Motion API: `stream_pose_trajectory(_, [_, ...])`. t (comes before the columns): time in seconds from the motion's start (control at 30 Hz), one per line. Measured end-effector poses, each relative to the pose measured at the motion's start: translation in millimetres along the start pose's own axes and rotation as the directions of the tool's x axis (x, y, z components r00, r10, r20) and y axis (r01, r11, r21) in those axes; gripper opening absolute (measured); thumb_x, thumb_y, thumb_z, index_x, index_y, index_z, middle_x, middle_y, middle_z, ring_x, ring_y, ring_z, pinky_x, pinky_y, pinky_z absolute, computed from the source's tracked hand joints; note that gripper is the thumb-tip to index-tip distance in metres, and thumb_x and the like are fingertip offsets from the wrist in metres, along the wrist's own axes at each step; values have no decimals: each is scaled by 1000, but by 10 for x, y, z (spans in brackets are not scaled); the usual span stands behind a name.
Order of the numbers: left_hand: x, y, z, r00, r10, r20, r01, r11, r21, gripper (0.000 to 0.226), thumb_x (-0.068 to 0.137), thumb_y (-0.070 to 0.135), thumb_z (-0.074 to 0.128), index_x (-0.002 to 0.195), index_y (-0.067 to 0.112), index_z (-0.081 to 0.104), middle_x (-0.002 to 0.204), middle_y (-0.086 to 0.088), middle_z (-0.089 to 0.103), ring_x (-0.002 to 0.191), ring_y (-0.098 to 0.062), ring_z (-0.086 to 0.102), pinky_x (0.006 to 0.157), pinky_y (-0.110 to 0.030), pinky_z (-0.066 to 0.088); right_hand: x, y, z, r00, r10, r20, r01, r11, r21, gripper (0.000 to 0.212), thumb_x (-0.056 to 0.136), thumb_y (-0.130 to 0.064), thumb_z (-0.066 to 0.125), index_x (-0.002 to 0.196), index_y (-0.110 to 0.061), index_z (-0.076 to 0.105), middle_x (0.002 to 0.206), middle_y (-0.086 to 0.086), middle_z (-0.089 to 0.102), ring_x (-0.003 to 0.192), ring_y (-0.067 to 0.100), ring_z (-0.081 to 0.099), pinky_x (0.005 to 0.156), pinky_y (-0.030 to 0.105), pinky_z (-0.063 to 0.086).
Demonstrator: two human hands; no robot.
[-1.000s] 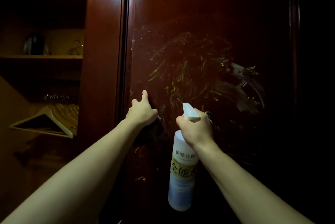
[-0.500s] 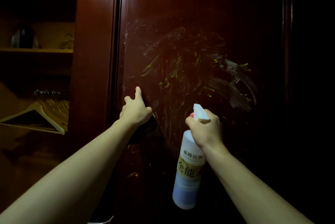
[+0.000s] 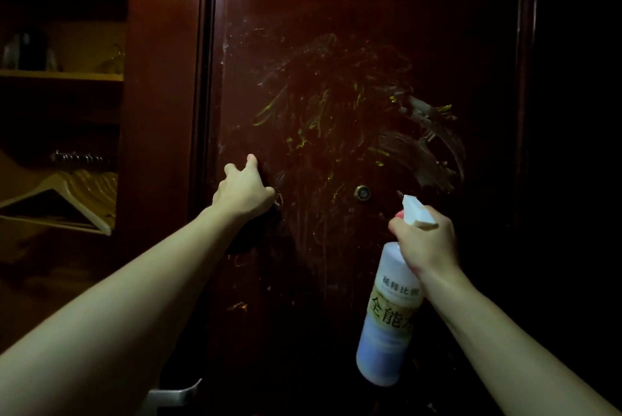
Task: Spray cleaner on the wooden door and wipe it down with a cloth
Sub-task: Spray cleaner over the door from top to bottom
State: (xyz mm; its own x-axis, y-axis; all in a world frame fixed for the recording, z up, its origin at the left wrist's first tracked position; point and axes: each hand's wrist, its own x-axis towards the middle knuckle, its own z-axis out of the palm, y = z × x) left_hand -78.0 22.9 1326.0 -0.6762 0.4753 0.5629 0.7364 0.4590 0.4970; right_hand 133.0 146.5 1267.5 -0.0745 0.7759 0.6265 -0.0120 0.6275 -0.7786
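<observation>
Right hand [image 3: 425, 240] wrapped round spray bottle [image 3: 387, 324] neck, nozzle aimed at wooden door [image 3: 336, 28]. Left hand [image 3: 244, 192] against door, fingers curled on something dark, probably the cloth, too dim to tell. Peephole [image 3: 362, 192] between hands. Smeared streaks [image 3: 336, 119] above. Hangers [image 3: 67, 197] far left of left hand.

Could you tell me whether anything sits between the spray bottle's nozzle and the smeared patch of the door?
Nothing visible does. The right hand holds the spray bottle with its nozzle facing the door. The left hand is off to the left of the smears.
</observation>
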Motion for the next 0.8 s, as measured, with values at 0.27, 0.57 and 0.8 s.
stream_pose_trajectory(0.27, [-111,43,80,999,29,-37,-27,998,56,68,92,32,53,149,15,21,141,-23,29,115,-45,51,92,-47,44,58,87,-238,992,42,-120,-42,999,5,9,77,-12,66,75,-18,59,71,-2,57,71,20,56,63,29,43])
stream_pose_trajectory(0.57, [-174,75,141,998,34,-54,-28,992,123,58,92,33,54,141,9,32,137,-24,32,108,-46,54,83,-46,45,114,40,-358,989,-19,-149,9,998,-70,10,76,-15,64,71,-19,56,69,-2,57,73,26,59,69,38,51])
stream_pose_trajectory(0.8, [-119,-35,160,998,56,-36,-48,978,205,54,89,33,58,137,13,42,136,-21,39,111,-44,53,89,-49,45,29,-18,-260,995,-6,-102,-3,996,-86,7,76,-20,65,81,-16,63,80,3,64,80,28,62,74,39,53])
